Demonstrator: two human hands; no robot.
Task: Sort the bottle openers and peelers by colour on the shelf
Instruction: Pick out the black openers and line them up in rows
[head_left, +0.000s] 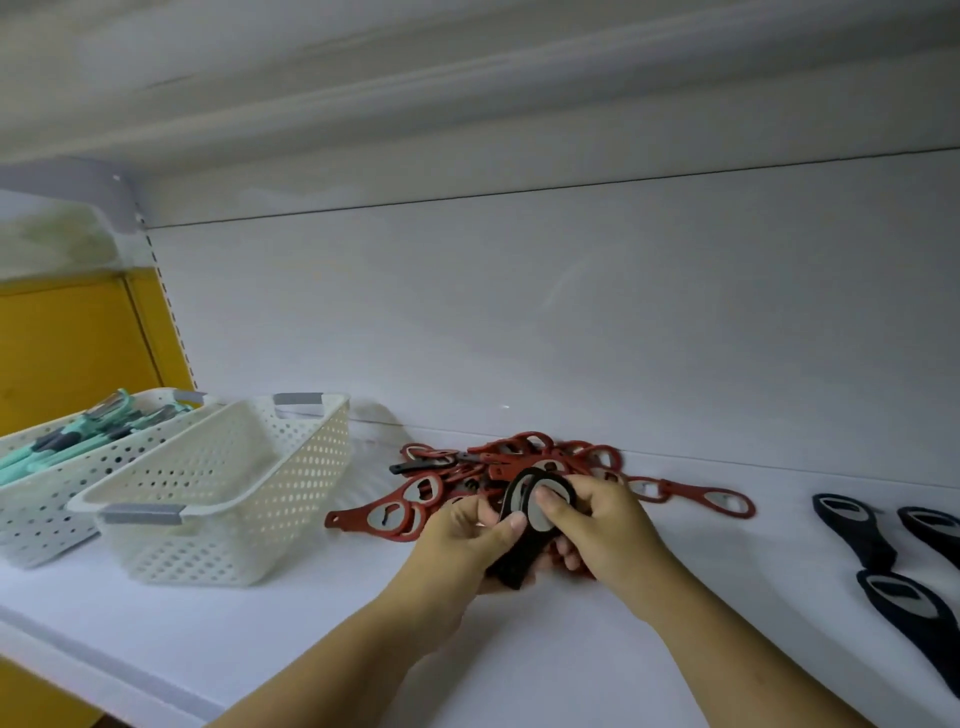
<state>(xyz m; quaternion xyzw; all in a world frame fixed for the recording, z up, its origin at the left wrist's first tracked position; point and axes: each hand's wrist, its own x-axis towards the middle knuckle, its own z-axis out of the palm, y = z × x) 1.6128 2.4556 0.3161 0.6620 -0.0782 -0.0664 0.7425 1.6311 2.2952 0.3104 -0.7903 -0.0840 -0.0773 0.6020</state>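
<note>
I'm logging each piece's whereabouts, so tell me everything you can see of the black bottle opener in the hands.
The black bottle opener has a dull, rubbery-looking handle and an oval head with a grey metal plate. It is held just over the white shelf, head pointing away, before the heaped red openers. The left hand grips its handle; the right hand presses a thumb on the plate.
</note>
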